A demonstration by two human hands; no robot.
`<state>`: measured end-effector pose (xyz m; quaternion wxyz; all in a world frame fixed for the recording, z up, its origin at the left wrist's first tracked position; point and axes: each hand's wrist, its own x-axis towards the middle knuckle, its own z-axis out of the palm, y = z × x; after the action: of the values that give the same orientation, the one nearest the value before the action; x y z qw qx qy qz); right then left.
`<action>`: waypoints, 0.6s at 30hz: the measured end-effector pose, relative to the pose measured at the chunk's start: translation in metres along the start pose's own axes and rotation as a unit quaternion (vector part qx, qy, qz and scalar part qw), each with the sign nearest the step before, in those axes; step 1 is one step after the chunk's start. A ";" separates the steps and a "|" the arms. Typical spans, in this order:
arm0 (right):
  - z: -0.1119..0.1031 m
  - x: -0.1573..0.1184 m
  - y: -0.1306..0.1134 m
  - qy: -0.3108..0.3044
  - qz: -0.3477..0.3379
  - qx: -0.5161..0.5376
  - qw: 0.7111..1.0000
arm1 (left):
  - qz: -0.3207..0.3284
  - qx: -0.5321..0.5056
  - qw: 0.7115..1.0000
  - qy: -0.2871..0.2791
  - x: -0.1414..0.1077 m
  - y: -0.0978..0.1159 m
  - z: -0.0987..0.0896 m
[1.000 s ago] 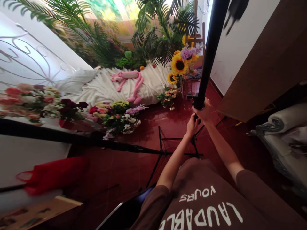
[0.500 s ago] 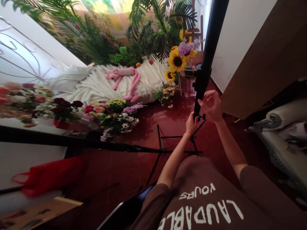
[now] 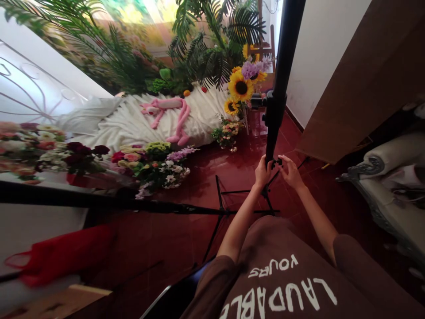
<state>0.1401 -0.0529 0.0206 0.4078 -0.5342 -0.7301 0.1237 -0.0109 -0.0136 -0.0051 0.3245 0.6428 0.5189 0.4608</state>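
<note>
A black tripod stand (image 3: 275,119) rises steeply in front of me, slanting up past the top edge. My left hand (image 3: 262,172) is wrapped round the lower part of its pole. Just right of the pole, a small black tightening knob (image 3: 278,163) sticks out. My right hand (image 3: 291,173) has its thumb and fingers at this knob, bent in a pinch about it. Higher up, a black clamp fitting (image 3: 259,101) juts left from the pole.
Another black stand (image 3: 172,207) slants across from the left. Behind lie a white-draped bed (image 3: 129,124) with a pink plush toy (image 3: 181,115), sunflowers (image 3: 240,87) and bouquets (image 3: 156,164). A brown board (image 3: 332,102) and a cream sofa (image 3: 388,159) stand right; a red bag (image 3: 66,252) lies left.
My right hand has come down from beside the pole to the knob. My left hand keeps its hold on the pole. The view has shifted slightly.
</note>
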 end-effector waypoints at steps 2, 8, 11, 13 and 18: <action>0.004 0.001 0.004 0.007 0.007 0.023 1.000 | -0.003 0.003 1.000 -0.004 0.000 0.001 -0.001; 0.014 0.007 0.008 0.050 0.044 0.093 0.993 | -0.015 0.015 1.000 -0.013 -0.001 0.002 -0.001; 0.025 0.007 0.004 0.059 0.122 0.151 0.979 | -0.015 0.011 1.000 -0.011 -0.001 0.002 -0.001; 0.032 0.004 -0.001 0.049 0.190 0.204 0.959 | -0.010 0.003 1.000 -0.011 -0.001 0.001 -0.001; 0.036 -0.002 -0.006 0.063 0.259 0.279 0.923 | -0.009 -0.005 1.000 -0.015 -0.001 0.003 -0.003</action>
<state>0.1101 -0.0478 0.0012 0.5392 -0.5760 -0.4752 0.3894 -0.0127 -0.0154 -0.0016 0.3394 0.6434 0.5173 0.4509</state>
